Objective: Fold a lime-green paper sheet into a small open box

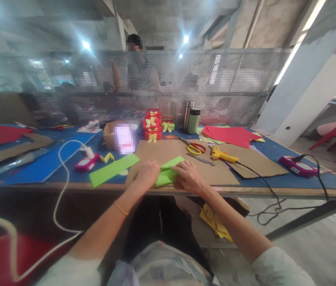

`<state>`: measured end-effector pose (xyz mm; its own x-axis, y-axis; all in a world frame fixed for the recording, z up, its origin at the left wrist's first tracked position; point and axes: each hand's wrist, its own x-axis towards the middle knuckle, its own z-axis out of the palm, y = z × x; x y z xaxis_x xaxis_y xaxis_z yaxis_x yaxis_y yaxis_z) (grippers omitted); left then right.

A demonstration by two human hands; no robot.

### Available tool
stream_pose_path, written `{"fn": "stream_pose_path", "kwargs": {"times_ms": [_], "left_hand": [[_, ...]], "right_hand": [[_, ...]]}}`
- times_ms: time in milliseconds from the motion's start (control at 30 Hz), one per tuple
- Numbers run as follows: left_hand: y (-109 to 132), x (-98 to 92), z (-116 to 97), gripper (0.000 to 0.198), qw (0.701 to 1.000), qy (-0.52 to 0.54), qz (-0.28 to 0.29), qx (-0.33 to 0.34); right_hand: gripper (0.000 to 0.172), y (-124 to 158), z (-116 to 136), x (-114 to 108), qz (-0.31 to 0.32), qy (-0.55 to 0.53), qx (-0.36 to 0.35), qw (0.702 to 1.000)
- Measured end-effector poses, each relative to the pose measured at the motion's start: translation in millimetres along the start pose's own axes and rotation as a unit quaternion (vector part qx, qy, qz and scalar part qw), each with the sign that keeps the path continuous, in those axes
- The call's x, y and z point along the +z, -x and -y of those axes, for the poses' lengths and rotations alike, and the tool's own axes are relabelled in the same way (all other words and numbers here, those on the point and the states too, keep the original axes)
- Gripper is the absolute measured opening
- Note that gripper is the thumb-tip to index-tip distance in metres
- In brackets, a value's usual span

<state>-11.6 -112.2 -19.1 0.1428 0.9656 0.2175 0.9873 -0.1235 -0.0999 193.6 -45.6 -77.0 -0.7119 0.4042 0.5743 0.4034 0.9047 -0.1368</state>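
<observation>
So your folded green paper (165, 178) sits at the near edge of the cardboard (158, 150), right between your hands. Your right hand (188, 174) has its fingers closed on the fold. Your left hand (148, 174) is curled at the paper's left end, can't tell if it's actually gripping. From the paper: green strip (114, 171) at 9 o'clock, scissors (195, 148) around 1, glue gun (225, 155) at 2.

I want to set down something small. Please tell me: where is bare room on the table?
Bare room: the middle cardboard, between the left hand and the red boxes; the right cardboard, between the red paper and the black cord. Crowded: around the scissors, grey blade and glue gun.
</observation>
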Motion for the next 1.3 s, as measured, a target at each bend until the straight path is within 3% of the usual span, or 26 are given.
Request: {"fn": "stream_pose_path", "kwargs": {"times_ms": [133, 200, 333, 433, 600, 800, 967, 1167, 1300], "left_hand": [[-11, 0.7, 24, 0.031, 0.990, 0.112, 0.027, -0.087], [-12, 3.2, 35, 0.028, 0.980, 0.160, 0.005, -0.118], [-1, 7.3, 47, 0.051, 0.951, 0.277, -0.063, -0.119], [11, 4.6, 49, 0.051, 0.943, 0.312, -0.019, -0.112], [24, -8.2, 51, 0.046, 0.966, 0.242, 0.084, -0.046], [37, -9.9, 65, 0.062, 0.988, 0.116, 0.095, 0.046], [39, -8.6, 75, 0.073, 0.972, 0.140, 0.143, 0.123], [34, -10.4, 70, 0.064, 0.960, 0.207, 0.104, 0.161], [29, -1.3, 59, 0.040, 0.963, 0.209, 0.025, 0.167]], "right_hand": [[0.019, 2, 0, -5, -0.043, -0.006, 0.003, 0.999], [0.017, 6, 0, -9, -0.055, -0.018, -0.002, 0.998], [0.023, 18, -6, -14, -0.054, -0.016, -0.018, 0.998], [0.023, 28, -14, -12, -0.054, -0.011, -0.011, 0.998], [0.023, 32, -19, -9, -0.060, -0.007, -0.009, 0.998], [0.034, 31, -20, -17, -0.033, -0.066, -0.021, 0.997], [0.034, 40, -32, -14, -0.038, -0.096, 0.026, 0.994], [0.033, 43, -39, -18, -0.050, -0.155, 0.053, 0.985], [0.030, 41, -35, -23, -0.048, -0.163, 0.065, 0.983]]}}
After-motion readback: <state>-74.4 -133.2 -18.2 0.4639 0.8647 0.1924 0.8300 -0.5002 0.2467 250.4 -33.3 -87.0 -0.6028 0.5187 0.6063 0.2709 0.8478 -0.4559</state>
